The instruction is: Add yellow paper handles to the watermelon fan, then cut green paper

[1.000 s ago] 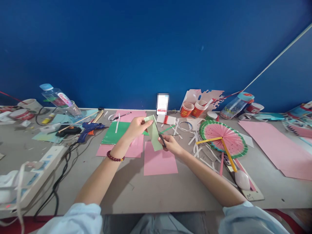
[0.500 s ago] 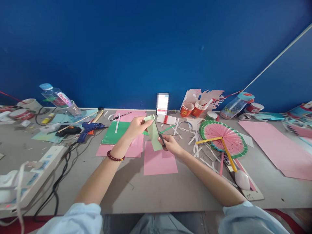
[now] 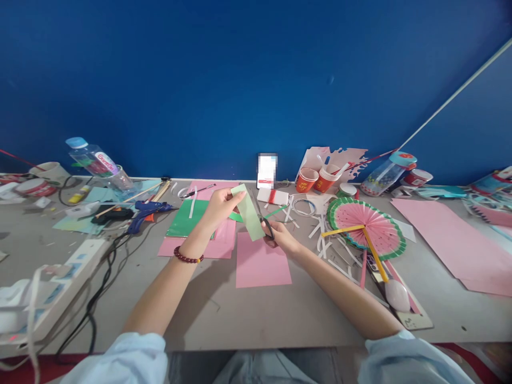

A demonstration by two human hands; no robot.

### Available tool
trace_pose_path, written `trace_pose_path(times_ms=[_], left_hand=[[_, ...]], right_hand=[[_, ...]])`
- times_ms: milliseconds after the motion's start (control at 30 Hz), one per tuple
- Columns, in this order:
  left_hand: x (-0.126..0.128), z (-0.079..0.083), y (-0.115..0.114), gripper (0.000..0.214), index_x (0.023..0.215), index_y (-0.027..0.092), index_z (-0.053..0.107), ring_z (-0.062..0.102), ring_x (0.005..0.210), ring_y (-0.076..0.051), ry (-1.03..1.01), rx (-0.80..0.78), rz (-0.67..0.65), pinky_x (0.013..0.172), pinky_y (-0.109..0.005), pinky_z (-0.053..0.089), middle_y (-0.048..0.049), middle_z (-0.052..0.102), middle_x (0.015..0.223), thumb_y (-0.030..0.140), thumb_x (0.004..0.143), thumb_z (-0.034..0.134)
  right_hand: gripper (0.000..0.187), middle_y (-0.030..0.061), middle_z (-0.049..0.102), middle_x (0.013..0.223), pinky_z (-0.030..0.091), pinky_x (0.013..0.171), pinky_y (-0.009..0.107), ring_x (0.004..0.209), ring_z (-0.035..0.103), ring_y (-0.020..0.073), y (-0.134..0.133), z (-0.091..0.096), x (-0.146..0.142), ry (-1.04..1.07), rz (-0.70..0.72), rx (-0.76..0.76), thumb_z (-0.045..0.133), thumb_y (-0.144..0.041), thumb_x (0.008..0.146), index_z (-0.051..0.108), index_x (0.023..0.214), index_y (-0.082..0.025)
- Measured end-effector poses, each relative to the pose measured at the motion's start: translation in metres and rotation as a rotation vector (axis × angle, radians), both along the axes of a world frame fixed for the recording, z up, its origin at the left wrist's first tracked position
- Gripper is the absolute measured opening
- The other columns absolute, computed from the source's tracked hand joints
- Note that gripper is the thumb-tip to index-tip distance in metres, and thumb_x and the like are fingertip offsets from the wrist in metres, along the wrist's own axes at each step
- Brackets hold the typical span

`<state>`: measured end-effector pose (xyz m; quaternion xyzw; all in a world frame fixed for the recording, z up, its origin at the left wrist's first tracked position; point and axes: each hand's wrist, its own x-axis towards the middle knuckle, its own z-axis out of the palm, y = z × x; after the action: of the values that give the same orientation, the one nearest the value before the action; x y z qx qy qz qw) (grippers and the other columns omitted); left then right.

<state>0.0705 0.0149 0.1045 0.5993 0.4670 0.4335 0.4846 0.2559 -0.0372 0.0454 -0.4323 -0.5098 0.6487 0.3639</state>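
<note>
My left hand [image 3: 224,205] pinches the upper end of a pale green strip of paper [image 3: 248,217], which slants down to the right. In my right hand [image 3: 280,237] is a pair of dark-handled scissors [image 3: 269,228], fingers wrapped around the handles. The blades sit along the right edge of the strip; whether they touch the paper I cannot tell. Below the strip a square of pink paper [image 3: 264,264] lies on the table. Green paper [image 3: 186,220] rests on other pink sheets [image 3: 196,249] to the left of it.
A blue glue gun [image 3: 148,210], a plastic bottle [image 3: 100,162] and a power strip [image 3: 68,282] are on the left. At the back stand a phone [image 3: 266,170] and red paper cups [image 3: 307,181]. A watermelon-patterned paper fan [image 3: 368,226] and white paper scraps [image 3: 324,242] lie on the right.
My left hand and the pale green paper have moved a little to the left. The paper now lies farther away from the scissors, which stay in my right hand.
</note>
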Motion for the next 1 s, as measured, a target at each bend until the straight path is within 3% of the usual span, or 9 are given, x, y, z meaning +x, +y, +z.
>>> trace_pose_path(times_ms=[267, 500, 633, 800, 1000], left_hand=[[-0.001, 0.002, 0.004, 0.033, 0.072, 0.015, 0.062, 0.062, 0.057, -0.014, -0.056, 0.013, 0.086, 0.053, -0.026, 0.052, -0.0029, 0.066, 0.066, 0.047, 0.07, 0.069], [0.002, 0.003, -0.001, 0.032, 0.094, 0.017, 0.063, 0.063, 0.066, -0.014, -0.035, -0.052, -0.177, 0.059, -0.026, 0.054, -0.0048, 0.068, 0.084, 0.034, 0.069, 0.073], [0.003, 0.003, -0.003, 0.032, 0.097, 0.017, 0.062, 0.064, 0.069, -0.015, -0.019, -0.049, -0.198, 0.06, -0.028, 0.054, -0.0064, 0.067, 0.086, 0.03, 0.069, 0.072], [0.0, 0.005, -0.001, 0.035, 0.102, 0.016, 0.059, 0.064, 0.071, -0.016, -0.041, 0.039, -0.11, 0.06, -0.027, 0.052, -0.0068, 0.067, 0.089, 0.032, 0.072, 0.068], [-0.008, 0.014, 0.001, 0.036, 0.102, 0.015, 0.058, 0.064, 0.066, -0.014, -0.049, 0.093, -0.048, 0.059, -0.025, 0.051, -0.0064, 0.067, 0.09, 0.032, 0.072, 0.069]], right_hand=[[0.034, -0.0092, 0.035, 0.049, 0.013, 0.043, 0.021, 0.044, 0.024, 0.0037, 0.001, -0.006, -0.002, 0.053, -0.081, 0.074, 0.075, -0.04, 0.061, 0.05, 0.065, -0.017], [0.036, -0.0096, 0.036, 0.05, 0.016, 0.043, 0.021, 0.042, 0.026, 0.0034, 0.004, -0.005, -0.002, 0.152, -0.203, 0.029, 0.076, -0.038, 0.059, 0.046, 0.066, -0.018], [0.039, -0.0095, 0.036, 0.048, 0.015, 0.043, 0.021, 0.041, 0.029, 0.0039, 0.005, -0.003, -0.002, 0.177, -0.244, -0.009, 0.076, -0.042, 0.059, 0.046, 0.065, -0.018], [0.044, -0.0081, 0.036, 0.048, 0.012, 0.043, 0.023, 0.04, 0.028, 0.0048, 0.004, -0.001, -0.003, 0.169, -0.16, -0.024, 0.071, -0.055, 0.062, 0.05, 0.069, -0.018], [0.046, -0.0081, 0.033, 0.048, 0.014, 0.043, 0.022, 0.043, 0.028, 0.0072, 0.0, 0.001, 0.003, 0.105, 0.042, 0.047, 0.056, -0.064, 0.073, 0.05, 0.076, -0.018]])
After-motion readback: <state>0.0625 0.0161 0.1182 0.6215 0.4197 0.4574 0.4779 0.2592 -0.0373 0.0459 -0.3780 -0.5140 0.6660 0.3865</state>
